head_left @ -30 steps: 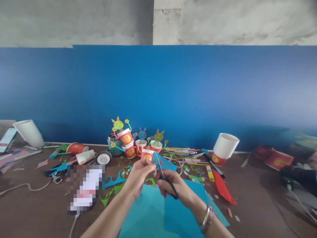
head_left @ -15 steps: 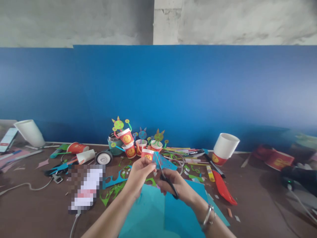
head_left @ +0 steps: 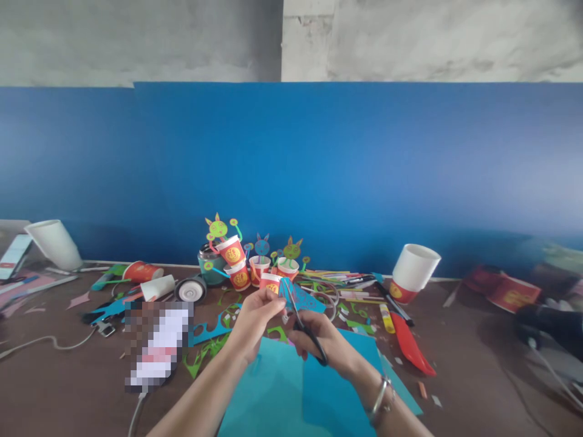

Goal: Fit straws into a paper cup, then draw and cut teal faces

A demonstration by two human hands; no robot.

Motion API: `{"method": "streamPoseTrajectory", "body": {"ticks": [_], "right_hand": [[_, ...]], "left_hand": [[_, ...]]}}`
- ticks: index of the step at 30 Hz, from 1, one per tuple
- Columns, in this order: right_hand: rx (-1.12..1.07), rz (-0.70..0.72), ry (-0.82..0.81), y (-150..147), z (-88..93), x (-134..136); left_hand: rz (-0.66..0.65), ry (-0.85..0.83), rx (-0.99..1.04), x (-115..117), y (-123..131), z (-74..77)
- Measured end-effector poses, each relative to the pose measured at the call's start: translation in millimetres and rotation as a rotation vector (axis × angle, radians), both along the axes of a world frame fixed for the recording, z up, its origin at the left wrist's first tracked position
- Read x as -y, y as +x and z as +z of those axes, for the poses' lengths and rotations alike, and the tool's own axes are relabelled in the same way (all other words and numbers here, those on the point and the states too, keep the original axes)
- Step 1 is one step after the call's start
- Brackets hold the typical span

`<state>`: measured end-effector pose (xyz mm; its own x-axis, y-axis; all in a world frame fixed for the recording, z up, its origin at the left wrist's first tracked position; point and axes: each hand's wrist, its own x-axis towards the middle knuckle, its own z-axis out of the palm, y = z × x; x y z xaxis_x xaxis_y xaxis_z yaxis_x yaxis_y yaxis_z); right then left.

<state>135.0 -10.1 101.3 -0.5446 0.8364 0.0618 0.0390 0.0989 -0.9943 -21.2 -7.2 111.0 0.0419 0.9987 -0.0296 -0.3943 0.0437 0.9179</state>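
My left hand [head_left: 259,317] pinches the edge of a piece of blue paper [head_left: 306,300] with dark drawn lines on it. My right hand [head_left: 324,341] grips black-handled scissors [head_left: 310,341], and their blades lie against the paper close to my left fingertips. Below both hands lie sheets of light and darker blue paper [head_left: 268,394]. Just beyond the hands stand red and white paper cups [head_left: 239,278] bearing paper animal figures, such as a yellow-green head [head_left: 218,228] and a blue head [head_left: 262,246].
To the left are a phone [head_left: 159,346] with a cable, a lid [head_left: 190,291] and green paper scraps [head_left: 207,352]. A stack of white cups [head_left: 412,270], a glue stick [head_left: 387,318] and a red balloon-like piece [head_left: 412,346] lie to the right. A blue partition [head_left: 319,170] closes off the back.
The blue paper and the scissors' blades have shifted very slightly to the left. Both hands otherwise keep nearly the same place and grip.
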Motion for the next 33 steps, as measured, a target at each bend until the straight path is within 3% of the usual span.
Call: {"method": "streamPoseTrajectory", "body": {"ticks": [10,33], "right_hand": [[0.003,-0.021,-0.006,-2.4,6.2,2.8],[-0.030,-0.070,-0.011,-6.3,0.4,3.3]], "left_hand": [[-0.014,-0.008,0.003,2.8,0.3,2.9],[-0.030,-0.013,0.034,5.0,0.8,7.0]]}}
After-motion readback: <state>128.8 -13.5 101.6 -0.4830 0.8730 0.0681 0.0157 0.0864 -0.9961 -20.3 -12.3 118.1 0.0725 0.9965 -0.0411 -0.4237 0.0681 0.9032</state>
